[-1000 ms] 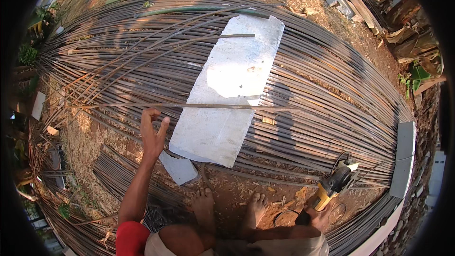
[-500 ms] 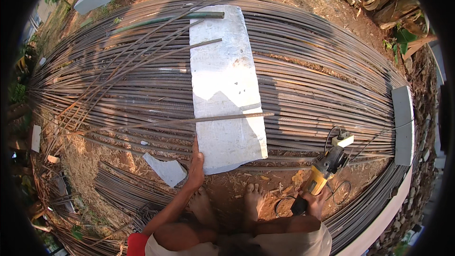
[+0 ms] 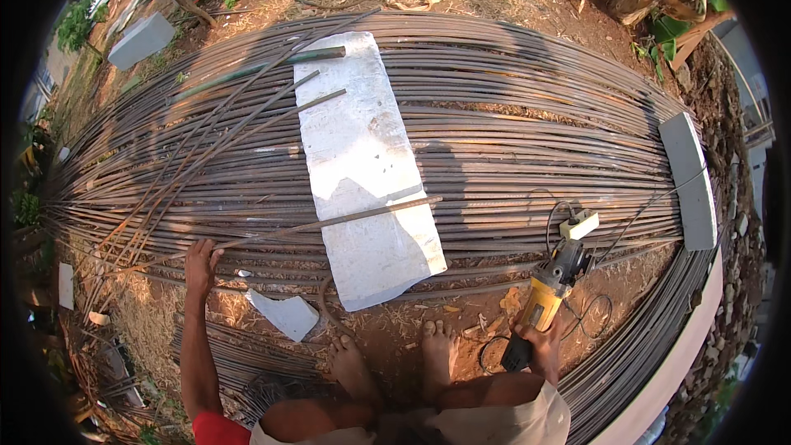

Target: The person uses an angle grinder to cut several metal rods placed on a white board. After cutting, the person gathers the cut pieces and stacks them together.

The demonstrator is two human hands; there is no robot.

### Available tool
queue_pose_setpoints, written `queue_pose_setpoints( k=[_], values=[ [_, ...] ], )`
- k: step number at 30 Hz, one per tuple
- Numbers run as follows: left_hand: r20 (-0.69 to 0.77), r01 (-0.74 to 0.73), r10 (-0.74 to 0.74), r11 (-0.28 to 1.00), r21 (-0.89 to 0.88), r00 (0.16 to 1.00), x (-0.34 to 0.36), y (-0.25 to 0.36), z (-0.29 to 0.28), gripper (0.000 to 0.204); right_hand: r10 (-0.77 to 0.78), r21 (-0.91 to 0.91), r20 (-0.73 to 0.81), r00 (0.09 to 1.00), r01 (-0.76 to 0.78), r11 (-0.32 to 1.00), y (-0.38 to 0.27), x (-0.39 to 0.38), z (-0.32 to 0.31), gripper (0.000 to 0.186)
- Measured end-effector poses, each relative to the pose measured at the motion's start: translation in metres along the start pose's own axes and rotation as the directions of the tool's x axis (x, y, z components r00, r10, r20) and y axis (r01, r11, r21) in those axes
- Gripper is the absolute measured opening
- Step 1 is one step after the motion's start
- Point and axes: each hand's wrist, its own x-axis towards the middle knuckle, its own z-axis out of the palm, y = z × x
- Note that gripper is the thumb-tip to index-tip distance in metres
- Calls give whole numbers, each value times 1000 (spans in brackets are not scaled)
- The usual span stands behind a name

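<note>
A wide bed of long steel rods (image 3: 511,124) covers the ground in front of me. A white slab (image 3: 362,165) lies across them, and one loose rod (image 3: 329,221) rests slanted over the slab's near end. My left hand (image 3: 200,264) grips that rod near its left end, fingers curled on it. My right hand (image 3: 540,344) holds the black handle of a yellow angle grinder (image 3: 548,290), which lies on the dirt at the right, its cable looping beside it. My bare feet (image 3: 395,358) stand on the soil just below the slab.
A small white slab fragment (image 3: 286,313) lies by my left foot. A grey block (image 3: 690,177) rests across the rods at the right, another grey block (image 3: 140,39) sits far left. A green pipe (image 3: 264,67) lies diagonally on the pile. More rods (image 3: 239,354) are under my left arm.
The view has swung. My left hand moved from near the slab's lower edge out to the left and took the slanted rod. The right hand stayed on the grinder.
</note>
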Motion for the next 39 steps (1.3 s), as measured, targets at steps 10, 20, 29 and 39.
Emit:
queue_pose_setpoints(
  k=[10,20,29,39],
  values=[
    [-42,-307,304,941,-139,952,146,254,-72,55,-18,-94,-103,995,8,996,7,-9,-24,48],
    [-65,-219,209,923,-318,976,81,282,-28,60,-34,-114,-56,998,28,993,12,-5,6,52],
    [488,315,493,394,-863,721,-28,424,-10,78,-161,69,198,967,150,986,16,20,83,53],
    [373,460,672,54,-886,640,-44,444,13,102,-118,120,274,954,88,989,-11,25,78,69]
  ],
)
